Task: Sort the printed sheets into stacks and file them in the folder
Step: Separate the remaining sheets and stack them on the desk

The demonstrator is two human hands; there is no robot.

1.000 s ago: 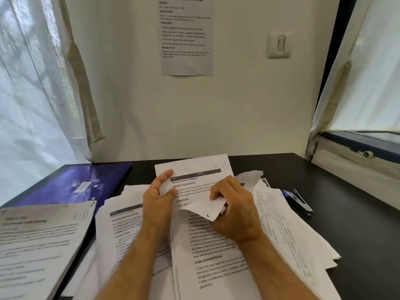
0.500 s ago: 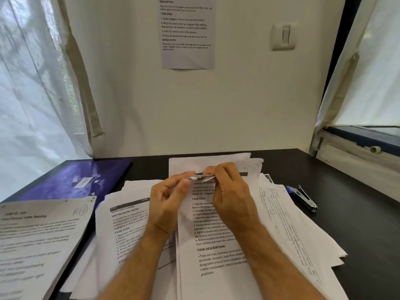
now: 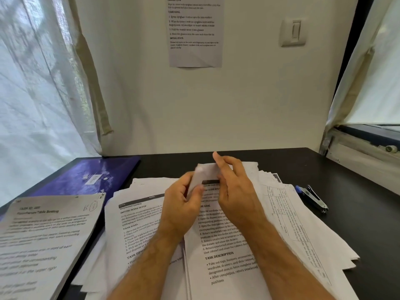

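Black desk top (image 3: 270,161) butts against a cream wall; its far edge is bare from the folder across to the right corner. Loose pile of white printed sheets (image 3: 233,252) fans over the middle, the corners splaying out to the right and stopping short of the desk's right edge, with dark surface open between them. Left hand (image 3: 184,204) pinches a folded, motion-blurred white sheet (image 3: 203,176) between thumb and curled fingers, raised above the top of the pile. Right hand (image 3: 236,191) sits just beside it, fingers loosely spread and partly raised, index tip pointing up, its inner side against the sheet; whether it actually grips cannot be told through the blur. Both forearms cross the pile from the near edge. Separate stapled set of grey-looking printed pages (image 3: 45,239), marked by hand in its top right corner, lies at the near left, overhanging the frame's left border. Beyond it a flat purple-blue folder (image 3: 86,178) lies closed at the far left corner, its right edge near the pile but apart from it. Blue and black stapler (image 3: 311,198) lies on bare desk right of the pile, close to the outermost sheet. Printed notice (image 3: 194,33) hangs on the wall, a light switch (image 3: 293,32) to its right; sheer white curtains (image 3: 32,94) close both sides.
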